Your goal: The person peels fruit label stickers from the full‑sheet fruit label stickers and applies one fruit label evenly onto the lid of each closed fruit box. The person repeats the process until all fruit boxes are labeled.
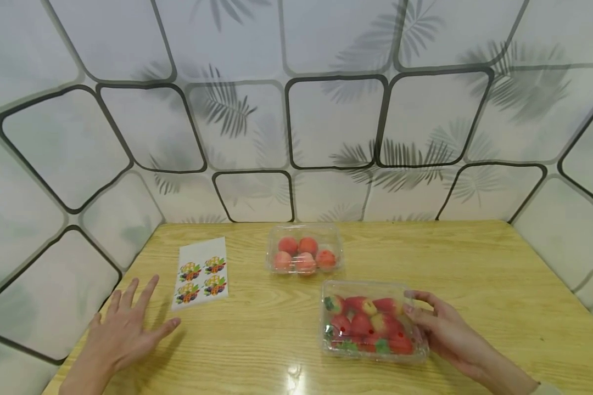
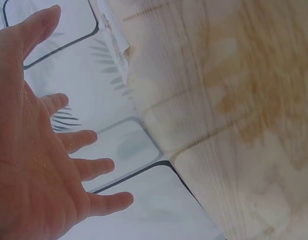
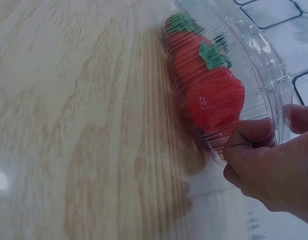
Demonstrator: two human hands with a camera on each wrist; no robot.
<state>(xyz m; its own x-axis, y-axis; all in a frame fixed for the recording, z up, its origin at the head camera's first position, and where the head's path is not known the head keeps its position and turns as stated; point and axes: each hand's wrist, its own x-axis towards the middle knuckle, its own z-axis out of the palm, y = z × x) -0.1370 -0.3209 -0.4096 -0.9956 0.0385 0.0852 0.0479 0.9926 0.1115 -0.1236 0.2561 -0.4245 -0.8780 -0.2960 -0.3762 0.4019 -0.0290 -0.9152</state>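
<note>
My right hand (image 1: 447, 336) grips the right side of a clear plastic box (image 1: 370, 286) filled with strawberries (image 1: 361, 323). In the right wrist view, the thumb and fingers pinch the edge of the box (image 3: 261, 70), and red fruit with green leaf tops (image 3: 214, 97) shows through its ribbed wall. Over at the left, my left hand (image 1: 123, 334) is spread wide with nothing in it. The left wrist view has its palm (image 2: 38, 170) and straight, parted fingers. Just beyond those fingertips lies a white sheet (image 1: 202, 248) printed with colourful fruit pictures.
A second clear box (image 1: 270, 241) with several round peach-like fruits (image 1: 306, 247) sits farther back, behind the strawberry box. Patterned white panels (image 1: 257, 126) with leaf motifs enclose the wooden table (image 1: 257, 329) at the back and both sides.
</note>
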